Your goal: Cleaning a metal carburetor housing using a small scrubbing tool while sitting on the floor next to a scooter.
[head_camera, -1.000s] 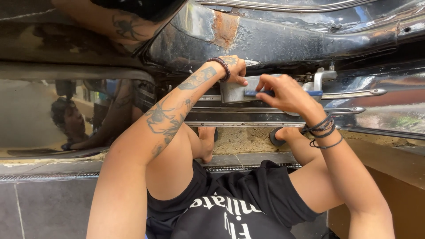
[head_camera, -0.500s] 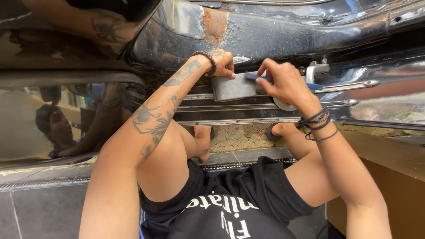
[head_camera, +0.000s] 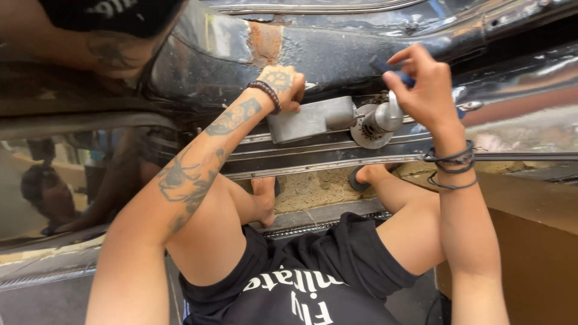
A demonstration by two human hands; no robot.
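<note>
Head view shows us crouched before a black, rust-spotted car body (head_camera: 337,45). Our left hand (head_camera: 286,84) presses a grey metal block (head_camera: 310,119) against the chrome sill trim (head_camera: 289,157), fingers curled shut over its upper edge. Since half a second ago, our right hand (head_camera: 424,87) has lifted off the block; its fingers now pinch a blue-handled tool (head_camera: 385,66) above a round metal fitting (head_camera: 376,123). We judge the work has shifted to the fitting.

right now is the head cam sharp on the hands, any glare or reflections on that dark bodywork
Head view: left hand and right hand fairly sharp; daylight even, soft shadows; glossy dark panel mirrors a person and surroundings; pale glare streaks at the upper right.
</note>
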